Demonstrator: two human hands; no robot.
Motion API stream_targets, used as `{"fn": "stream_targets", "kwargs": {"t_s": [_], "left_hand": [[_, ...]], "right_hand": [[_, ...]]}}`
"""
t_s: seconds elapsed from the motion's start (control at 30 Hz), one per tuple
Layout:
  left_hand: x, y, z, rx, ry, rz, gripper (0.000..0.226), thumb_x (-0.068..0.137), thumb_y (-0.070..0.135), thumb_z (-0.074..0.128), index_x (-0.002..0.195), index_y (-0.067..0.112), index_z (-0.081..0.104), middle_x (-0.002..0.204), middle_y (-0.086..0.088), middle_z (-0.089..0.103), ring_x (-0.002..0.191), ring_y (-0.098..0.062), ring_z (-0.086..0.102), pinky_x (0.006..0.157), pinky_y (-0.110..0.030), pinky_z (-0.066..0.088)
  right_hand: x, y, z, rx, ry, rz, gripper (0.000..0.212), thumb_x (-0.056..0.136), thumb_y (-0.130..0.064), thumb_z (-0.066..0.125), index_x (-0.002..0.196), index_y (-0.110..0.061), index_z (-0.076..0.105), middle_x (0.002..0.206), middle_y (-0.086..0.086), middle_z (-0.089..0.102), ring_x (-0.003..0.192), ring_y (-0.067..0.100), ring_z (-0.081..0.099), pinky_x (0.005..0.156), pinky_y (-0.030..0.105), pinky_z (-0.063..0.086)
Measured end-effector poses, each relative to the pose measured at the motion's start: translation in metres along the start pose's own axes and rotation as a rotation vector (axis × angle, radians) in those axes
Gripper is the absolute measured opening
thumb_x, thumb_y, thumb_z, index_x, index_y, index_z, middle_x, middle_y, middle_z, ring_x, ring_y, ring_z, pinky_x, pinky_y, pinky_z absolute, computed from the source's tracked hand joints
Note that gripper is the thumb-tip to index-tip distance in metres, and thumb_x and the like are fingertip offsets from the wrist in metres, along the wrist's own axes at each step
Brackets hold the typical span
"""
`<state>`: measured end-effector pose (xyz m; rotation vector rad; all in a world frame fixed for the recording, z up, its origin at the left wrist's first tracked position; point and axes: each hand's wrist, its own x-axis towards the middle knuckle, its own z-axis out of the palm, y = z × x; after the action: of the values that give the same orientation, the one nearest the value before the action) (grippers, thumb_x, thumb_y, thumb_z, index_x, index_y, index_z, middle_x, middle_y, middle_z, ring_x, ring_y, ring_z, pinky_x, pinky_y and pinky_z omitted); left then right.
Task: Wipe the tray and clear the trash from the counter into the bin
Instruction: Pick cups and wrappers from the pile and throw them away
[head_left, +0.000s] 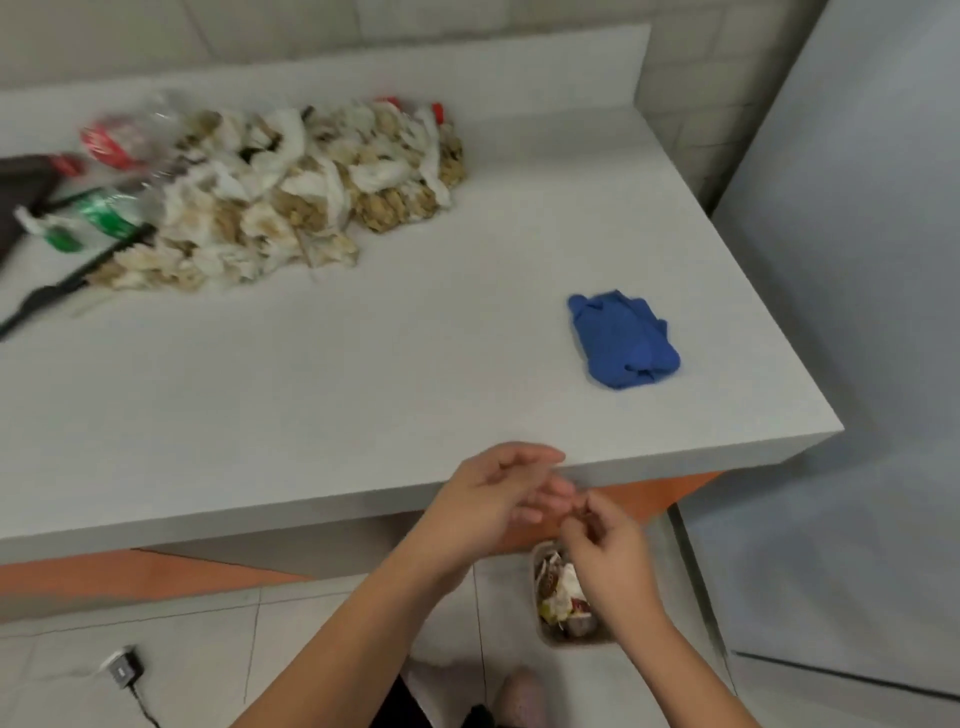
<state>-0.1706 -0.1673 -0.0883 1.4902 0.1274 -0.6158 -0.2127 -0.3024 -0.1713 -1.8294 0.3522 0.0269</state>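
Both hands hang just off the counter's front edge, above the one bin on the floor. The left hand is loose and open, and the right hand is curled at the left's fingertips, though I cannot tell if it pinches a scrap. One heap of soiled tissues lies well away, far-left across the counter, stretched from near-left to far-right, so I'd judge the left hand nearer. Two bottles, a red-labelled bottle and a green-labelled bottle, lie at its left end, and one blue cloth sits ahead-right.
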Motion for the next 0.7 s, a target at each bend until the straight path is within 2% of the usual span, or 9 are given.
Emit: {"fn": "stream_targets", "kwargs": {"t_s": [0.07, 0.17, 0.3, 0.43, 0.5, 0.57, 0.63, 0.7], "left_hand": [[-0.010, 0.033, -0.023, -0.079, 0.081, 0.124, 0.019, 0.095, 0.006, 0.048, 0.100, 0.011, 0.066, 0.086, -0.007, 0.070, 0.075, -0.015, 0.065, 0.066, -0.023, 0.053], [-0.019, 0.074, -0.067, -0.150, 0.189, 0.263, 0.020, 0.094, 0.006, 0.049, 0.097, 0.012, 0.067, 0.083, -0.008, 0.069, 0.073, -0.018, 0.064, 0.065, -0.027, 0.052], [-0.020, 0.112, -0.141, -0.228, 0.298, 0.331, 0.018, 0.093, 0.008, 0.052, 0.095, 0.015, 0.068, 0.083, -0.007, 0.070, 0.072, -0.018, 0.065, 0.064, -0.027, 0.050], [-0.011, 0.134, -0.234, -0.239, 0.409, 0.344, 0.015, 0.092, 0.010, 0.053, 0.096, 0.014, 0.067, 0.082, -0.006, 0.069, 0.070, -0.017, 0.064, 0.064, -0.028, 0.049], [-0.004, 0.141, -0.285, -0.145, 0.493, 0.340, 0.013, 0.092, 0.011, 0.055, 0.094, 0.015, 0.067, 0.082, -0.005, 0.069, 0.069, -0.017, 0.063, 0.064, -0.027, 0.049], [0.007, 0.143, -0.336, 0.058, 0.640, 0.349, 0.010, 0.090, 0.010, 0.059, 0.089, 0.016, 0.066, 0.080, -0.002, 0.067, 0.070, -0.015, 0.061, 0.065, -0.026, 0.047], [0.023, 0.138, -0.391, 0.369, 0.792, 0.331, 0.008, 0.087, 0.012, 0.061, 0.085, 0.019, 0.065, 0.081, 0.002, 0.066, 0.076, -0.015, 0.060, 0.066, -0.025, 0.044], [0.040, 0.129, -0.443, 0.682, 0.862, 0.218, 0.008, 0.084, 0.018, 0.064, 0.092, 0.021, 0.066, 0.091, 0.000, 0.064, 0.087, -0.019, 0.059, 0.072, -0.028, 0.044]], "right_hand": [[-0.001, -0.049, 0.021, 0.052, -0.086, -0.119, 0.019, 0.072, -0.009, 0.054, 0.071, -0.025, 0.065, 0.070, -0.001, 0.066, 0.064, 0.020, 0.058, 0.060, 0.024, 0.044], [0.012, -0.114, 0.055, 0.060, -0.195, -0.238, 0.034, 0.082, 0.005, 0.054, 0.074, -0.026, 0.064, 0.076, -0.008, 0.066, 0.066, 0.019, 0.062, 0.064, 0.028, 0.050], [0.048, -0.177, 0.105, -0.007, -0.231, -0.338, 0.035, 0.087, -0.005, 0.055, 0.084, -0.039, 0.062, 0.082, -0.012, 0.065, 0.067, 0.018, 0.063, 0.067, 0.030, 0.054], [0.093, -0.219, 0.166, -0.041, -0.143, -0.374, 0.019, 0.089, -0.017, 0.059, 0.089, -0.034, 0.065, 0.078, -0.007, 0.065, 0.065, 0.015, 0.062, 0.064, 0.028, 0.052], [0.121, -0.234, 0.198, -0.104, -0.071, -0.387, 0.013, 0.089, -0.019, 0.060, 0.090, -0.030, 0.066, 0.081, -0.007, 0.065, 0.066, 0.012, 0.059, 0.065, 0.027, 0.050], [0.151, -0.245, 0.226, -0.254, -0.012, -0.394, 0.013, 0.090, -0.020, 0.059, 0.098, -0.026, 0.067, 0.096, -0.005, 0.065, 0.072, 0.009, 0.057, 0.066, 0.024, 0.047], [0.180, -0.251, 0.253, -0.471, -0.021, -0.349, 0.026, 0.092, -0.021, 0.056, 0.116, -0.022, 0.062, 0.116, 0.001, 0.056, 0.089, 0.014, 0.056, 0.074, 0.025, 0.046], [0.201, -0.256, 0.278, -0.669, -0.063, -0.260, 0.042, 0.093, -0.020, 0.052, 0.135, -0.022, 0.048, 0.130, 0.008, 0.045, 0.110, 0.024, 0.052, 0.086, 0.030, 0.046]]}}
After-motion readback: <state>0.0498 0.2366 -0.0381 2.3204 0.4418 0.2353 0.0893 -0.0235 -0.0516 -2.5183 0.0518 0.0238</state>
